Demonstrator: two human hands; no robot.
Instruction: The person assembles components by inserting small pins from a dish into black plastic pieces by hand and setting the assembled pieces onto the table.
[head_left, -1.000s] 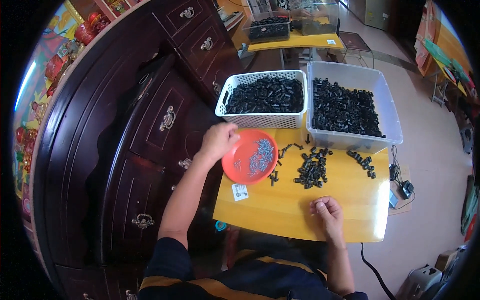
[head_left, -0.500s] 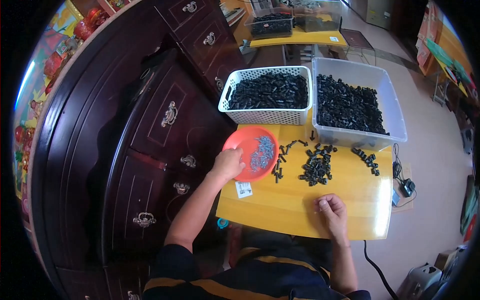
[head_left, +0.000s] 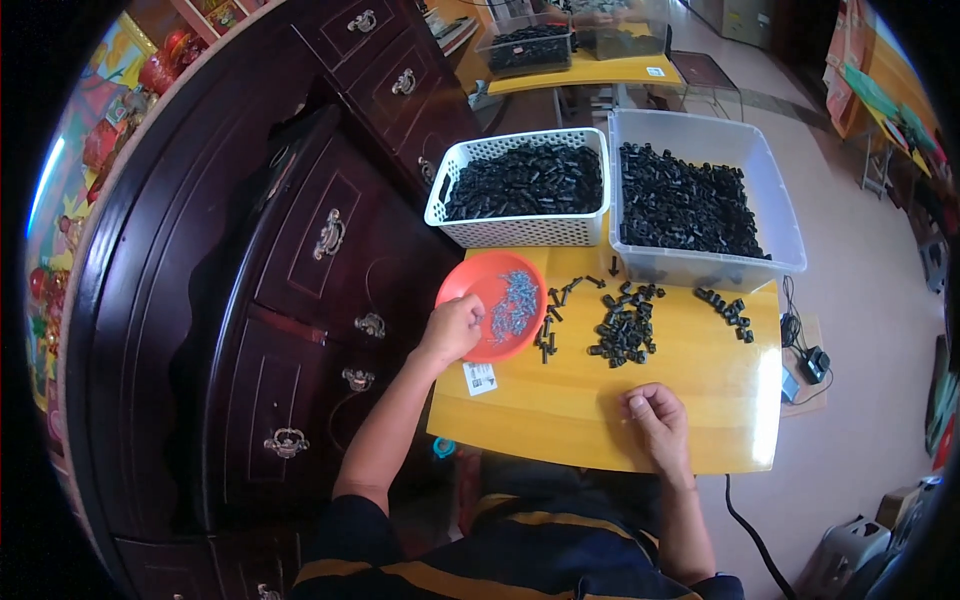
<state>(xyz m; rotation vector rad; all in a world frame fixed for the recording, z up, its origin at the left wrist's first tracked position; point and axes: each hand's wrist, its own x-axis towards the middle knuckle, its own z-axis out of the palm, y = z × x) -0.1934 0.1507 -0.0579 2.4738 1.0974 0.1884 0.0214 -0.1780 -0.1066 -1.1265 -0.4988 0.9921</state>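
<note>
My left hand (head_left: 453,328) rests over the near left rim of a round orange plate (head_left: 464,286), its fingers curled together; what is in them, if anything, is hidden. Small silvery screws or similar metal bits (head_left: 516,305) lie heaped in the plate's right half. Close to the table's front edge, my right hand (head_left: 660,420) has thumb and fingers pinched together, and I cannot make out anything between them. Black plastic stems with a wider head (head_left: 553,312) are scattered beside the plate. Farther right is a pile of short black plastic pieces (head_left: 625,325), with a smaller group (head_left: 730,313) beyond.
A white perforated basket (head_left: 530,233) and a clear plastic bin (head_left: 705,268), both full of black parts, stand at the back of the yellow table (head_left: 540,420). A dark wooden cabinet (head_left: 300,290) borders the left. A white label (head_left: 480,378) lies below the plate.
The whole view has shifted slightly. My left hand stays at the plate, its fingers a little more tucked in. The right hand keeps its pinch in nearly the same place.
</note>
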